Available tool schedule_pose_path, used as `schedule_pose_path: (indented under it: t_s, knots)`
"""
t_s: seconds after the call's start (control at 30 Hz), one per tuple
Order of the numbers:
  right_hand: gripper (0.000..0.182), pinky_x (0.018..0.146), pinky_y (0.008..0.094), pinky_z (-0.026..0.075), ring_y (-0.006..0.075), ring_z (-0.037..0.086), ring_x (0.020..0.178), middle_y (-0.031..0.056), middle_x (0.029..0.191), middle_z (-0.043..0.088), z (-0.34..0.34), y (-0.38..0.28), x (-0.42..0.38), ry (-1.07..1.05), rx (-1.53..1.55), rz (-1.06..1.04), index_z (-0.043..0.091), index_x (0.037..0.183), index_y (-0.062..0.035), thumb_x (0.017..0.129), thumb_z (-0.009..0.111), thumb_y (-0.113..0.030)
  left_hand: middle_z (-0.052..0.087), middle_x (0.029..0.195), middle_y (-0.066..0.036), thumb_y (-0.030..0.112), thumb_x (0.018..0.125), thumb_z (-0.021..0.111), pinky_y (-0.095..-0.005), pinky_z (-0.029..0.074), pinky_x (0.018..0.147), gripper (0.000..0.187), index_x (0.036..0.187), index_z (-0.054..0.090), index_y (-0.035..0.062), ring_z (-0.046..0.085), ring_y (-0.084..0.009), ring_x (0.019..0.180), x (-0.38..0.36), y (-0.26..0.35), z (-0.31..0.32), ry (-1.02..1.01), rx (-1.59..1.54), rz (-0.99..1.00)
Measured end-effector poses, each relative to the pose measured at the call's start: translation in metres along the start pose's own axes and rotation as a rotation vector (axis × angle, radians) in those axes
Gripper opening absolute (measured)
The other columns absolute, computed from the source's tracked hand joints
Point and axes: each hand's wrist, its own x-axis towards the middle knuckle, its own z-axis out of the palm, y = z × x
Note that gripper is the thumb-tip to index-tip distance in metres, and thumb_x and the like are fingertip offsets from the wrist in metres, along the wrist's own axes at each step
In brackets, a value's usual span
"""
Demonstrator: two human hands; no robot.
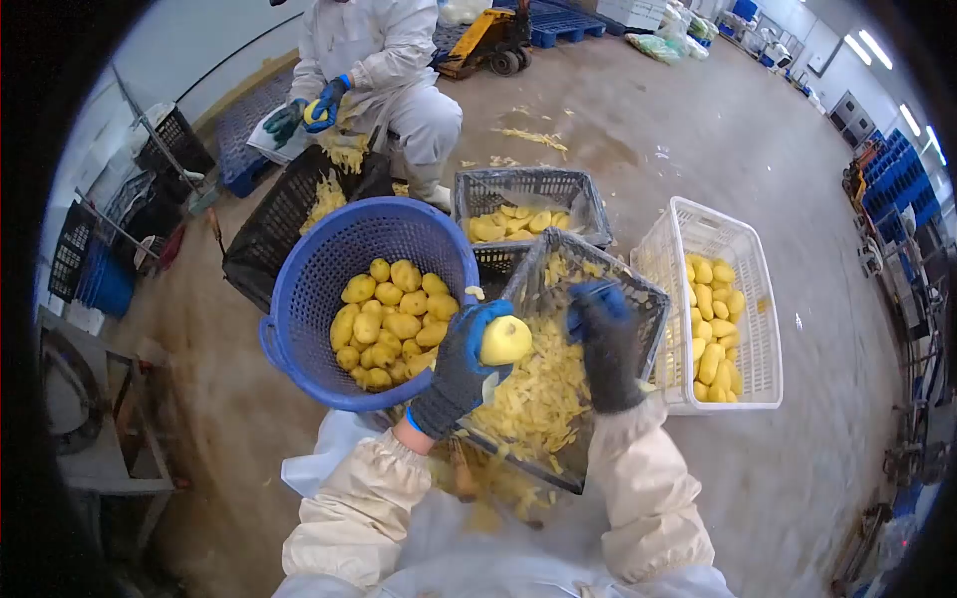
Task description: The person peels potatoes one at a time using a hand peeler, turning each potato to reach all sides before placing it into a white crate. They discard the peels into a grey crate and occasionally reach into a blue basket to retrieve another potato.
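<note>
My left hand [463, 367], in a dark glove with blue fingers, is closed round a partly peeled, pale yellow potato [506, 341]. My right hand [606, 344], gloved alike, hangs to the right of the potato and apart from it. Motion smears its fingers, and I cannot make out whether they hold a tool. Below both hands a black crate [653, 317] stands tilted, with a heap of yellow peelings [533, 394] in it. Left of my left hand is a blue perforated basket [299, 299] with several yellow potatoes [399, 319].
A white crate [763, 349] with several peeled potatoes [711, 339] stands at right. Behind is another black crate [588, 189] with potatoes. A co-worker [369, 80] in white sits opposite, holding a yellow potato [316, 112] over a dark crate [261, 234]. Peelings litter the floor [688, 130].
</note>
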Motion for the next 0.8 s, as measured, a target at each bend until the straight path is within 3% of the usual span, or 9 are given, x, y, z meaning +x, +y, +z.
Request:
schedule_pose_path:
  t_s: [0.13, 0.2, 0.37, 0.43, 0.53, 0.63, 0.7, 0.73, 0.8]
  knots:
    - [0.013, 0.050, 0.0210, 0.043, 0.0082, 0.054, 0.054, 0.0034, 0.068, 0.060, 0.009, 0.004, -0.006, -0.040, 0.061, 0.123, 0.060, 0.086, -0.0028, 0.087, 0.064, -0.016, 0.057, 0.106, -0.011, 0.008, 0.067, 0.073, -0.0351, 0.046, 0.082, 0.052, 0.115, 0.053, 0.0043, 0.057, -0.0285, 0.093, -0.005, -0.004, -0.001, -0.112, -0.230, -0.191]
    - [0.014, 0.052, 0.0212, 0.044, 0.0087, 0.056, 0.058, 0.0035, 0.069, 0.060, -0.012, 0.005, 0.008, 0.009, 0.193, 0.061, 0.060, 0.090, -0.0026, 0.087, 0.064, -0.015, 0.057, 0.108, -0.007, 0.006, 0.072, 0.072, -0.0297, 0.049, 0.080, 0.051, 0.118, 0.051, 0.0032, 0.057, -0.0192, 0.094, -0.008, 0.002, -0.003, -0.133, -1.023, -0.661]
    - [0.017, 0.051, 0.0206, 0.043, 0.0070, 0.054, 0.056, 0.0003, 0.069, 0.058, 0.009, 0.018, -0.010, -0.225, -0.139, 0.035, 0.059, 0.087, -0.0040, 0.088, 0.063, -0.021, 0.055, 0.113, -0.005, 0.002, 0.073, 0.072, -0.0274, 0.049, 0.084, 0.055, 0.123, 0.049, 0.0028, 0.054, -0.0129, 0.100, -0.010, -0.004, 0.000, -0.212, -0.900, -0.595]
    - [0.019, 0.050, 0.0212, 0.043, 0.0077, 0.053, 0.055, 0.0001, 0.069, 0.057, -0.014, 0.014, 0.012, 0.084, -0.050, -0.045, 0.059, 0.087, -0.0034, 0.088, 0.063, -0.022, 0.054, 0.114, -0.006, 0.002, 0.072, 0.073, -0.0276, 0.049, 0.086, 0.058, 0.124, 0.049, 0.0027, 0.054, -0.0124, 0.102, -0.013, -0.003, -0.002, -0.202, -1.034, -0.660]
    - [0.018, 0.054, 0.0214, 0.043, 0.0080, 0.051, 0.059, 0.0002, 0.070, 0.054, -0.011, 0.013, 0.004, -0.067, 0.233, 0.055, 0.057, 0.091, -0.0033, 0.091, 0.059, -0.021, 0.054, 0.117, -0.006, 0.005, 0.079, 0.068, -0.0273, 0.050, 0.086, 0.053, 0.127, 0.047, 0.0036, 0.054, -0.0145, 0.105, -0.005, 0.007, -0.008, -0.245, -0.953, -0.636]
    - [0.018, 0.058, 0.0202, 0.041, 0.0086, 0.049, 0.062, 0.0008, 0.072, 0.052, 0.008, 0.007, -0.015, -0.191, 0.327, 0.088, 0.055, 0.094, -0.0030, 0.093, 0.055, -0.021, 0.057, 0.115, -0.011, 0.027, 0.095, 0.049, -0.0283, 0.053, 0.075, 0.038, 0.127, 0.046, 0.0066, 0.060, -0.0220, 0.097, 0.005, 0.015, -0.010, -0.160, -0.605, -0.199]
    - [0.020, 0.057, 0.0198, 0.041, 0.0082, 0.049, 0.062, 0.0003, 0.072, 0.051, 0.015, -0.001, -0.018, -0.258, 0.609, 0.248, 0.056, 0.094, -0.0029, 0.094, 0.055, -0.023, 0.054, 0.123, -0.013, 0.035, 0.095, 0.049, -0.0380, 0.055, 0.079, 0.046, 0.130, 0.045, 0.0053, 0.059, -0.0296, 0.106, -0.001, 0.007, -0.011, 0.011, -1.674, -0.811]
    - [0.016, 0.053, 0.0183, 0.036, 0.0051, 0.045, 0.062, -0.0025, 0.076, 0.050, 0.018, 0.004, -0.017, -0.267, 0.315, 0.097, 0.052, 0.092, -0.0072, 0.094, 0.054, -0.023, 0.049, 0.130, -0.015, 0.037, 0.095, 0.048, -0.0412, 0.057, 0.073, 0.055, 0.142, 0.030, 0.0157, 0.059, -0.0351, 0.106, -0.003, 0.010, -0.008, -0.024, -1.603, -0.798]
    - [0.016, 0.052, 0.0185, 0.036, 0.0055, 0.045, 0.060, -0.0023, 0.073, 0.050, 0.010, 0.002, -0.012, -0.266, 0.285, 0.163, 0.053, 0.092, -0.0063, 0.094, 0.054, -0.022, 0.052, 0.125, -0.017, 0.034, 0.095, 0.050, -0.0363, 0.059, 0.070, 0.054, 0.139, 0.033, 0.0084, 0.060, -0.0352, 0.102, -0.003, 0.012, -0.015, -0.188, -1.673, -0.820]
